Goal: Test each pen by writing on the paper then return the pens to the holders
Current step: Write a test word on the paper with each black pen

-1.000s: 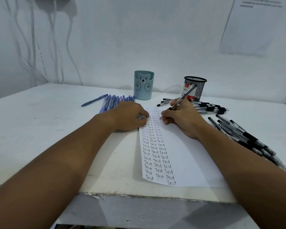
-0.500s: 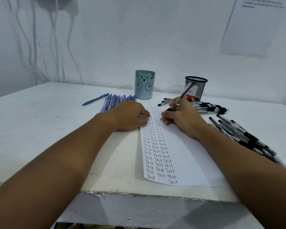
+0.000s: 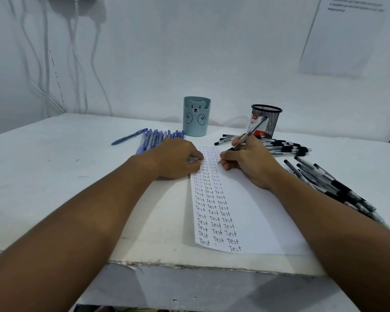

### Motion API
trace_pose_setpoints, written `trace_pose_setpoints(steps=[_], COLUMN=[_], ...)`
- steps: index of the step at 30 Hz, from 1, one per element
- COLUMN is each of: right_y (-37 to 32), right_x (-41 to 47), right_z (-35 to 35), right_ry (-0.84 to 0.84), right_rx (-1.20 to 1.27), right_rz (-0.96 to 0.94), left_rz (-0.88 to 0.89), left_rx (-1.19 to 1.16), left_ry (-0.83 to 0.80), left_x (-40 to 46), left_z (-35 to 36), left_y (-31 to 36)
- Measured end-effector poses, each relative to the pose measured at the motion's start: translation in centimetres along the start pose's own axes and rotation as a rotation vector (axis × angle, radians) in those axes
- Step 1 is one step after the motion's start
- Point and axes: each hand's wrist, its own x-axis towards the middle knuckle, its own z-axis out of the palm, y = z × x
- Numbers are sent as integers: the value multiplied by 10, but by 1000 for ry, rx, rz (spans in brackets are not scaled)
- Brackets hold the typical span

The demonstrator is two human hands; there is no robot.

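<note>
We're at the table (image 3: 54, 176), paper (image 3: 252, 212) under both hands, its left part already filled with columns of "Test". Our left hand (image 3: 176, 161) presses the sheet's edge, fingers curled under. Our right hand (image 3: 250, 163) pinches a pen (image 3: 253, 129), tip at the paper. Piles of black pens (image 3: 331, 188) lie beyond it, blue pens (image 3: 158, 138) behind the left; both holders (image 3: 196, 117) look empty, so plenty remains.
</note>
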Motion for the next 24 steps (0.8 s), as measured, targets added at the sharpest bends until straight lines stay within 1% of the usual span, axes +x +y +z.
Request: trace_pose_setpoints(steps=[4, 5, 9, 10, 15, 20, 22, 24], right_y=[3, 3, 0, -1, 2, 1, 0, 0], right_x=[1, 1, 1, 0, 0, 2, 1, 1], right_z=[3, 3, -2, -2, 2, 0, 0, -1], right_ry=[20, 29, 31, 23, 15, -4, 3, 25], right_rx=[-171, -176, 16, 30, -171, -104, -128, -99], right_rz=[-39, -39, 11, 14, -40, -3, -3, -4], left_rz=[7, 9, 8, 7, 5, 10, 9, 14], left_rx=[-7, -7, 9, 11, 15, 18, 12, 11], left_ry=[7, 11, 18, 17, 6, 11, 13, 8], left_x=[0, 0, -1, -1, 0, 0, 0, 0], left_z=[0, 0, 1, 1, 1, 1, 1, 1], left_y=[0, 0, -1, -1, 0, -1, -2, -2])
